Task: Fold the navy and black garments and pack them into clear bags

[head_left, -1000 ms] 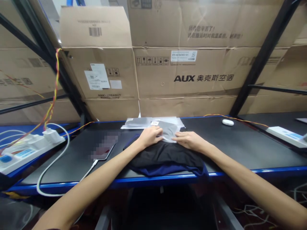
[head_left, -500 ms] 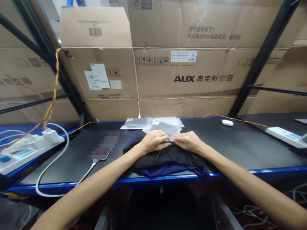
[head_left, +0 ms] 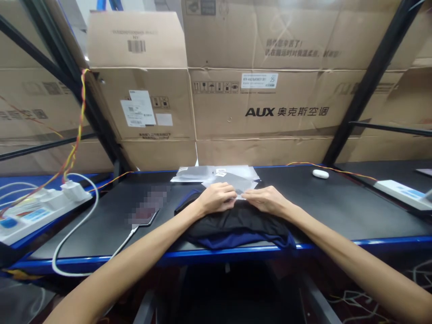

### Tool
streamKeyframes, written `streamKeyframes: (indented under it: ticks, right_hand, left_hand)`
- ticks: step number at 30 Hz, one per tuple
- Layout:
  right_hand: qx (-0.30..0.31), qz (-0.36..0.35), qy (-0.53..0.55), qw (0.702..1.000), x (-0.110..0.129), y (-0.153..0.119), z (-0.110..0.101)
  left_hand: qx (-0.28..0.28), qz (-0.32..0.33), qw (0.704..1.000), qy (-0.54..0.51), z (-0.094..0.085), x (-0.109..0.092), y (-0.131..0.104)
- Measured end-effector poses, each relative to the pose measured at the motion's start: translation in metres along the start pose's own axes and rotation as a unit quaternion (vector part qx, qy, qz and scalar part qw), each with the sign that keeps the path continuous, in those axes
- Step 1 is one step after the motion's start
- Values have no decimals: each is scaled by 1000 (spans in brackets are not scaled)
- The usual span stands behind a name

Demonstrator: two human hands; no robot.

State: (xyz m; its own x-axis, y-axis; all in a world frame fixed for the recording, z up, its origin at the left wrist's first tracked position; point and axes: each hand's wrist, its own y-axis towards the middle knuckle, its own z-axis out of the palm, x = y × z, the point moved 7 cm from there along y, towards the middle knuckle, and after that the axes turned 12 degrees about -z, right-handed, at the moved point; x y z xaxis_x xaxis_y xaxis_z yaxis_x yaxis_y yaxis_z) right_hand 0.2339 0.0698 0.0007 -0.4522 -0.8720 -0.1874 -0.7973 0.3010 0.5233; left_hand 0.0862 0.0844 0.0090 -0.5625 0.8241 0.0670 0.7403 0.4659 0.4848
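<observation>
My left hand (head_left: 218, 198) is closed, its fingers curled on the near edge of a translucent plastic bag (head_left: 231, 181). Close beside it on the right, my right hand (head_left: 265, 199) pinches the same edge with thumb and fingers. Beneath both hands lies a folded black and dark blue cloth (head_left: 236, 225) at the front of the black table. More flat translucent bags (head_left: 194, 173) with small white labels lie behind, near the table's back edge.
A phone (head_left: 150, 209) with a white cable lies on the left. Power strips (head_left: 30, 213) sit at both sides. A small white case (head_left: 320, 174) rests at the back right. Cardboard (head_left: 263, 126) stands behind the table between black metal posts.
The fingers of my left hand have curled in more, and the two hands have shifted slightly at the bag's edge. The cloth stays where it was.
</observation>
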Motion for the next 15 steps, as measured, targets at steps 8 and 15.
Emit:
streamKeyframes:
  ticks: [8, 15]
  right_hand:
    - [-23, -10, 50, 998, 0, -13, -12]
    - [-44, 18, 67, 997, -5, -32, -20]
  left_hand:
    - [39, -10, 998, 47, -20, 33, -18]
    - [50, -30, 995, 78, -38, 59, -45]
